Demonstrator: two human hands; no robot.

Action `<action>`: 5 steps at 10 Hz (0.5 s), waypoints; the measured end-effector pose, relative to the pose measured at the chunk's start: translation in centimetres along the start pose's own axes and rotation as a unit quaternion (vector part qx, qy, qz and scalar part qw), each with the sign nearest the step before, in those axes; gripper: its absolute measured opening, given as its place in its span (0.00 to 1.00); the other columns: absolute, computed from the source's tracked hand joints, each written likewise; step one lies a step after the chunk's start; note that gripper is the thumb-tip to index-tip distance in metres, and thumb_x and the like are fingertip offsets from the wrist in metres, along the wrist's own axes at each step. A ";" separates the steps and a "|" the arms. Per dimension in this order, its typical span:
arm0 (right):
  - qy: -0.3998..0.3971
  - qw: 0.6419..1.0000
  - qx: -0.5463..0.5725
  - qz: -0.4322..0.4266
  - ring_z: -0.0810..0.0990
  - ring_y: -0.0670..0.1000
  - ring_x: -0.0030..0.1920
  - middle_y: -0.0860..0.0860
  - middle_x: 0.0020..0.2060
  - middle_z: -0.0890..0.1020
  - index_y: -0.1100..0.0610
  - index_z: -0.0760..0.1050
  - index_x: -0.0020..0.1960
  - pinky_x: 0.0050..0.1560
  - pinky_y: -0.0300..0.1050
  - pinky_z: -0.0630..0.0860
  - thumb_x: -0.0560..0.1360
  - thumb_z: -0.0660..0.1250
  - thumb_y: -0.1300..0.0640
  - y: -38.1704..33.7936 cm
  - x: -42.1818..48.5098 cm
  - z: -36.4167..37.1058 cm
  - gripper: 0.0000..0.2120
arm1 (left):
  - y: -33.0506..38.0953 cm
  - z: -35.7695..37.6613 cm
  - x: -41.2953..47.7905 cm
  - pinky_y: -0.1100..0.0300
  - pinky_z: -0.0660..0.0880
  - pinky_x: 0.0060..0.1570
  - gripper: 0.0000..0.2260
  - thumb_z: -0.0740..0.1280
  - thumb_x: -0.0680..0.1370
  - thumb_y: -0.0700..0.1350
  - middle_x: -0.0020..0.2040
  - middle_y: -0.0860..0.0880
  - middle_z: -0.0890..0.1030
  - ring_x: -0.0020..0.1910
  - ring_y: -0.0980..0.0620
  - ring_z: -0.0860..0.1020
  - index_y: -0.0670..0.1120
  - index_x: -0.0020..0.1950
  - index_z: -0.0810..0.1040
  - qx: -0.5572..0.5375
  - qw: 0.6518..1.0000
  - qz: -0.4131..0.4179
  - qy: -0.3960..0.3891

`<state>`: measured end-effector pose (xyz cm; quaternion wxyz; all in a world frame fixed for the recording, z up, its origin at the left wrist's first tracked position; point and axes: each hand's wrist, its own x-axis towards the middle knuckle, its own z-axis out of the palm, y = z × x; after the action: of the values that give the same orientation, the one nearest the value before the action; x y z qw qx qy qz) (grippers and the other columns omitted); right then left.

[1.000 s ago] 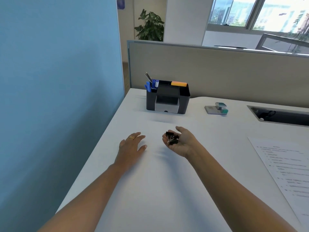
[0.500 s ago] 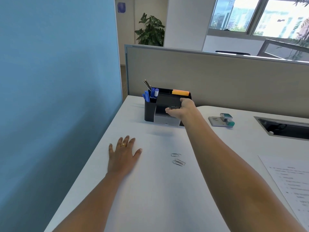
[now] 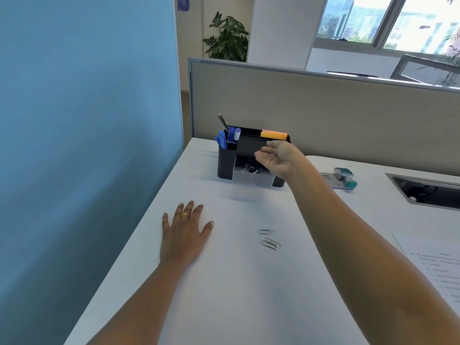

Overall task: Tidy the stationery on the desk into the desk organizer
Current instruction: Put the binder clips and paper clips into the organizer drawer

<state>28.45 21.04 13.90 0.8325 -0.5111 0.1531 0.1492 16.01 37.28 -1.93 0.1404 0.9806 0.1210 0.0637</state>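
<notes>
The right hand (image 3: 276, 159) hovers with fingers straight and relaxed, holding nothing, just above the open translucent drawer (image 3: 251, 180) of the black desk organizer (image 3: 225, 163). Black binder clips (image 3: 249, 168) lie inside that drawer. The left hand (image 3: 185, 232) lies flat and released, palm down on the white desk (image 3: 224, 295), and silver paper clips (image 3: 270, 244) lie loose between the two forearms, apart from the organizer. Blue pens (image 3: 227, 138) and pencils (image 3: 222, 122) stand in the organizer's left compartment with an orange pad (image 3: 273, 134) at its back, while a small teal-and-grey desk tool (image 3: 344, 178) and a printed sheet (image 3: 435, 265) lie to the right.
</notes>
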 end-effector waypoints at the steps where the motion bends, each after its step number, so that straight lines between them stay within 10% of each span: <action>1: 0.065 0.942 -0.278 -0.176 0.79 0.53 0.53 0.58 0.56 0.80 0.65 0.76 0.57 0.57 0.40 0.75 0.76 0.64 0.63 1.0 0.7 -1.0 0.11 | 0.1 0.0 -0.1 0.46 0.45 0.73 0.24 0.49 0.79 0.59 0.76 0.54 0.53 0.76 0.54 0.48 0.54 0.74 0.55 -0.003 1.000 -0.002 0.002; 2: 0.041 0.773 -0.559 -0.297 0.73 0.53 0.62 0.55 0.62 0.76 0.59 0.72 0.64 0.62 0.44 0.69 0.72 0.70 0.55 2.1 1.9 -2.5 0.22 | 0.1 0.0 0.0 0.46 0.44 0.73 0.24 0.49 0.79 0.59 0.76 0.54 0.53 0.76 0.54 0.48 0.54 0.74 0.54 -0.002 1.000 -0.003 0.001; 5: -0.028 0.595 -0.756 -0.271 0.52 0.53 0.76 0.54 0.75 0.56 0.59 0.52 0.75 0.74 0.53 0.45 0.72 0.70 0.48 2.8 3.9 -3.6 0.40 | 0.3 -0.2 -0.1 0.46 0.44 0.73 0.24 0.50 0.79 0.59 0.76 0.53 0.54 0.76 0.53 0.48 0.53 0.74 0.55 -0.007 1.000 -0.002 0.003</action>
<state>30.45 19.40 8.48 0.1534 -0.9709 -0.1837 -0.0063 15.96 37.06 -1.70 0.1466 0.9793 0.1226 0.0674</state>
